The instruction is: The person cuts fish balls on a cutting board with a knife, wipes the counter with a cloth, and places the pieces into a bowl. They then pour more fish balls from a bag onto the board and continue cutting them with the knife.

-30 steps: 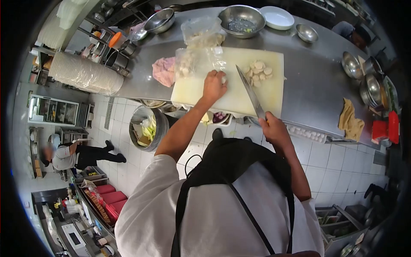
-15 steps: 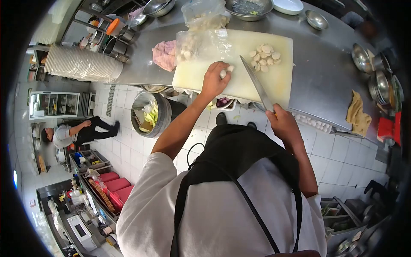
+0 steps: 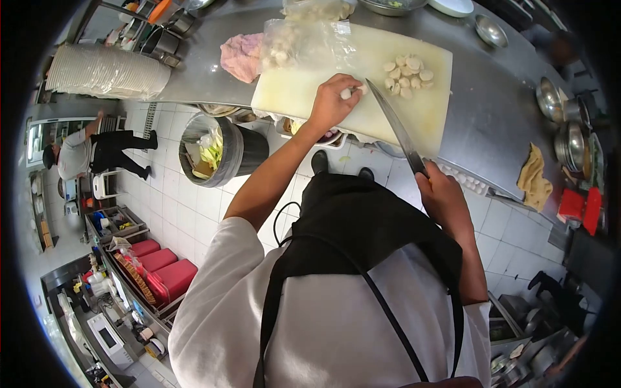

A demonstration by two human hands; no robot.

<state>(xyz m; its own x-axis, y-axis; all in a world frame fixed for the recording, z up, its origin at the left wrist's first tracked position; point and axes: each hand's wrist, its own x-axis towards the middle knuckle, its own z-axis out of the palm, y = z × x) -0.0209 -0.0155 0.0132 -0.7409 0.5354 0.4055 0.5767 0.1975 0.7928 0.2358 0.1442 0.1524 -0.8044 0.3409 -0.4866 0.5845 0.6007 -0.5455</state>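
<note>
My left hand is closed on a small pale round piece that looks like a scallop, low over the cutting board. In my right hand is the handle of a long kitchen knife. Its blade slants up and left across the board, the tip close to the left fingers. Right of the tip lies a loose pile of sliced pale pieces. A clear plastic bag with more pale pieces rests on the board's left part, beside a crumpled pink cloth.
The board lies on a steel counter. Metal bowls and a tan cloth are at the right. A lined bin stands below the counter's left part. Another person stands at the far left.
The view has shifted, so the counter sits higher. The knife tip now points nearer the left fingers. The other person has turned and raised an arm toward the glass-fronted cabinet.
</note>
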